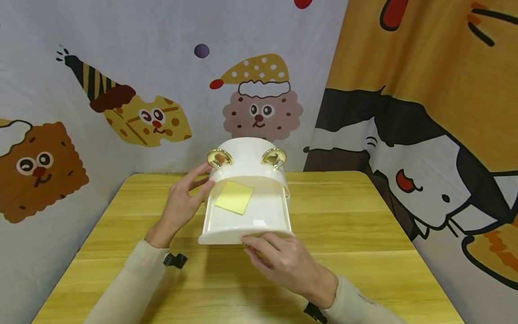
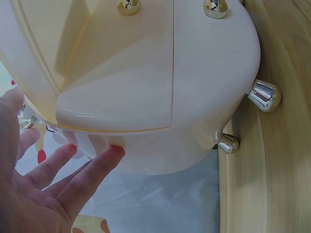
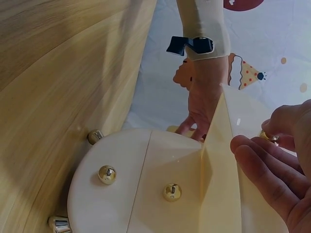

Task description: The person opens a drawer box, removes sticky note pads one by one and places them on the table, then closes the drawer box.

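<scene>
A white rounded drawer box with two gold ears stands at mid table, its top drawer pulled out toward me. In that drawer lies a yellow sticky note pad. My right hand pinches the drawer's gold knob between thumb and fingers. Along the box's left side my left hand rests with extended fingertips touching the wall. Two lower drawer fronts show in the right wrist view, each with a gold knob.
The box stands on gold feet on a wood-grain table. Behind it hangs a pale cartoon-printed cloth, and an orange one with a cat print hangs at the right. Each wrist wears a black camera.
</scene>
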